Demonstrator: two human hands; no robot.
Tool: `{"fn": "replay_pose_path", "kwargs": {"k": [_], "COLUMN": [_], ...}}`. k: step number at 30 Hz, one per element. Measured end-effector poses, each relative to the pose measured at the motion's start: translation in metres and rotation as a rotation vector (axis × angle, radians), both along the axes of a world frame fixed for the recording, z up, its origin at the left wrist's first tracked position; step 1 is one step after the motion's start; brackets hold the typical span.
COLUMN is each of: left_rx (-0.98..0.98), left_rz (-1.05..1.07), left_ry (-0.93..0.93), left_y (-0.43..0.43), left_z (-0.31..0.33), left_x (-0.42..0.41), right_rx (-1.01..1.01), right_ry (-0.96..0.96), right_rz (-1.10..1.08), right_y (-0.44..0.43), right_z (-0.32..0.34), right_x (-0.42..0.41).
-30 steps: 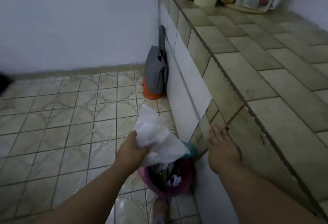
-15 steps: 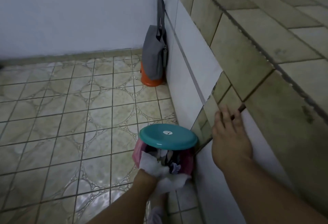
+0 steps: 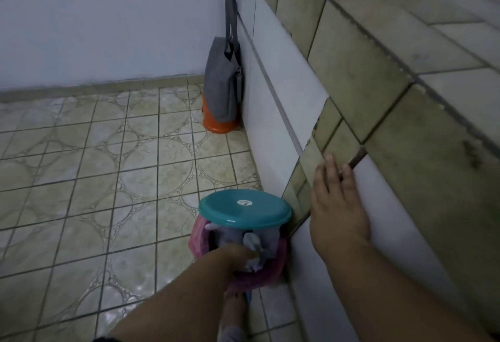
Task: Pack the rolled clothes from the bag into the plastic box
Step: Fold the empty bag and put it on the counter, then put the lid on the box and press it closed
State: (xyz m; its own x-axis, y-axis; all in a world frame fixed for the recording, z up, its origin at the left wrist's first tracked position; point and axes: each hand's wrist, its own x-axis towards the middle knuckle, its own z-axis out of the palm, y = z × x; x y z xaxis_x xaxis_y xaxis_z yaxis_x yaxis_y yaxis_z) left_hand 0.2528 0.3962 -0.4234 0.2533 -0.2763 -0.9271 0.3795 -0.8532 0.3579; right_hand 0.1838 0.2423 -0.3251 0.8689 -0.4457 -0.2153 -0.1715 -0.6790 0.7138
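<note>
Beside the right hand (image 3: pixel 338 214), the desk (image 3: pixel 378 76) now fills the whole upper right. The view has dropped since a second ago, and the things on its top have gone out of frame. That hand has not shifted: it lies flat against the desk's front, fingers straight and close together, as a brace. Under the left hand (image 3: pixel 235 256) the pink bin (image 3: pixel 197 241) stands on the floor (image 3: pixel 108 179), close against the foot of the desk. Its teal lid (image 3: pixel 244 207) is raised on the side beyond the hand. The real change is here. A second ago the left hand held the white wad in the air above the bin, and half a second ago it was stuffing it in at the rim. Now the hand is sunk into the mouth and the wad no longer shows in it. I judge the throwing-away all but done, with only the withdrawal left

Much is hidden. The left fingers are buried among the rubbish, so I cannot tell whether they are spread or pinching the wad. A pale scrap (image 3: pixel 250 241) just past the knuckles may be the wad or older rubbish, too blurred to decide. Below the wrist a foot (image 3: pixel 235 305) shows at the bin's base, and whether it presses a pedal is out of sight
</note>
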Motion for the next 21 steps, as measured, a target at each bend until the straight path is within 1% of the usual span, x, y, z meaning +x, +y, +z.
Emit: {"fn": "replay_pose_path", "kwargs": {"k": [2,3,5,6,7,8,10,11,12,13,14,16,17,18,19,20,21], "left_rx": [0.077,0.102,0.164,0.182,0.189,0.178,0.072,-0.017,-0.11,-0.206,-0.311,-0.504,-0.575,-0.603,-0.585,-0.533,-0.46], "left_rz": [-0.242,-0.316,-0.357,-0.368,-0.374,-0.356,-0.301,-0.268,-0.233,-0.214,-0.231,-0.394,-0.522,-0.669,-0.825,-0.974,-1.09], "left_ry": [0.116,0.163,0.128,0.083,-0.056,-0.229,-0.638,-0.821,-0.956,-1.047,-1.125,-1.239,-1.241,-1.221,-1.191,-1.168,-1.157], "left_y": [0.01,0.011,0.008,0.003,-0.003,-0.013,-0.043,-0.062,-0.082,-0.104,-0.125,-0.164,-0.18,-0.194,-0.203,-0.209,-0.214], "left_z": [0.03,0.05,0.089,0.115,0.139,0.164,0.212,0.237,0.263,0.287,0.307,0.333,0.337,0.336,0.332,0.328,0.325], "left_x": [0.008,0.013,0.029,0.04,0.053,0.066,0.089,0.094,0.093,0.084,0.068,0.023,-0.003,-0.029,-0.052,-0.072,-0.085], "right_rx": [-0.02,-0.007,0.194,0.353,0.481,0.569,0.653,0.674,0.688,0.695,0.685,0.608,0.562,0.524,0.508,0.515,0.534], "right_ry": [0.093,0.141,0.174,0.131,0.029,-0.112,-0.469,-0.639,-0.785,-0.899,-0.97,-1.017,-1.001,-0.959,-0.915,-0.884,-0.871], "right_rz": [0.009,0.022,-0.01,-0.016,0.035,0.105,0.185,0.173,0.124,0.042,-0.063,-0.314,-0.452,-0.582,-0.692,-0.772,-0.806], "right_y": [0.008,0.014,0.026,0.031,0.032,0.028,0.006,-0.011,-0.031,-0.052,-0.073,-0.108,-0.122,-0.132,-0.138,-0.141,-0.143], "right_z": [0.018,0.03,0.072,0.1,0.128,0.158,0.219,0.244,0.264,0.278,0.285,0.279,0.268,0.255,0.243,0.231,0.221], "right_x": [0.004,0.008,0.022,0.029,0.035,0.038,0.032,0.022,0.007,-0.013,-0.038,-0.094,-0.122,-0.149,-0.173,-0.193,-0.208]}}
